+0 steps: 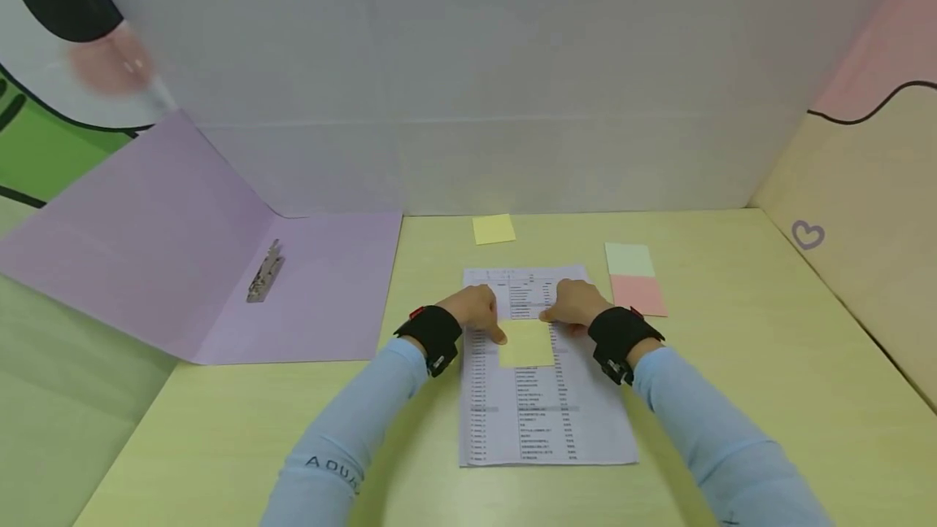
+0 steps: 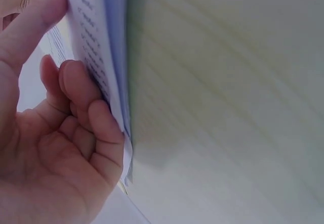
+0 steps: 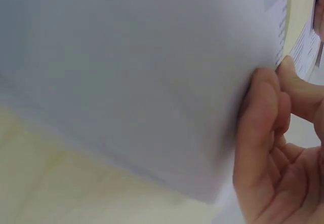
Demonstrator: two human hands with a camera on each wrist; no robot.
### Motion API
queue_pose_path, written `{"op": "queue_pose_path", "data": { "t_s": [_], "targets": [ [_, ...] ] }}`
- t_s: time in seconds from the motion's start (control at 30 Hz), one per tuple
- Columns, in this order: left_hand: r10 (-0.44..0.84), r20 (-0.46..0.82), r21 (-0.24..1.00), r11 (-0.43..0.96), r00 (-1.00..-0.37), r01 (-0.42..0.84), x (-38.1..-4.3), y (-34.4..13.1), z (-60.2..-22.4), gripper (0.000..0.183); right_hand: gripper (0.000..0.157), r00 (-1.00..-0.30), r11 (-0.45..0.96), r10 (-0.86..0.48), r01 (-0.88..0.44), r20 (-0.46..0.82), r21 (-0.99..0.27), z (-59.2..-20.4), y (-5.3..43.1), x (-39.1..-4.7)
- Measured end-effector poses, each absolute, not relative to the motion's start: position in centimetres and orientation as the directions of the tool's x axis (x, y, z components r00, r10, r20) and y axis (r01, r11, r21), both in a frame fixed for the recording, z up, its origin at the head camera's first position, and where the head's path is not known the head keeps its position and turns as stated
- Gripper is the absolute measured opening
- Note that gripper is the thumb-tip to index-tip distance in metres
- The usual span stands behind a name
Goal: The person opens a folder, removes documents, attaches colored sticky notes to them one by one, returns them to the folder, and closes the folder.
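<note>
A yellow sticky note [image 1: 525, 346] lies on the upper part of a stack of printed sheets [image 1: 498, 437]. The thumb of my left hand [image 1: 477, 309] rests on the note's left edge, its other fingers curled against the paper. At the note's upper right corner is the thumb of my right hand [image 1: 578, 303], with that hand's fingers bent on the sheets. In the left wrist view, the bent fingers of the left hand [image 2: 66, 148] sit beside the sheets' edge. The right wrist view has the right hand [image 3: 273, 153] with thumb and index finger close together at the paper.
An open purple folder [image 1: 329, 291] with a metal clip [image 1: 266, 273] stands at the left, its cover raised. Another yellow note [image 1: 494, 229] lies behind the sheets. Green [image 1: 629, 259] and pink notes [image 1: 639, 295] lie to the right. Walls close the back and right sides.
</note>
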State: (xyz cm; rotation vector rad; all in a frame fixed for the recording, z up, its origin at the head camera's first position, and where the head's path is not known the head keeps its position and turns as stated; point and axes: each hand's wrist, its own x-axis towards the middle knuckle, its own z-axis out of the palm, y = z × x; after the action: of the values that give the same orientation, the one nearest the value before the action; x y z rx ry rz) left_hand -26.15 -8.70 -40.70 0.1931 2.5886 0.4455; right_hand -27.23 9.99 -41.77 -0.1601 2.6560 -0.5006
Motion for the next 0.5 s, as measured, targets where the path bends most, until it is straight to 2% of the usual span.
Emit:
{"op": "queue_pose_path", "data": {
  "t_s": [0.5],
  "targets": [
    [0.211,-0.452,0.368,0.929,-0.867,0.034,-26.02,-8.76,-40.62,0.034,0.031,-0.897,0.896,-0.251,-0.074,-0.364,-0.438,-41.97,10.76,-26.91]
  ]
}}
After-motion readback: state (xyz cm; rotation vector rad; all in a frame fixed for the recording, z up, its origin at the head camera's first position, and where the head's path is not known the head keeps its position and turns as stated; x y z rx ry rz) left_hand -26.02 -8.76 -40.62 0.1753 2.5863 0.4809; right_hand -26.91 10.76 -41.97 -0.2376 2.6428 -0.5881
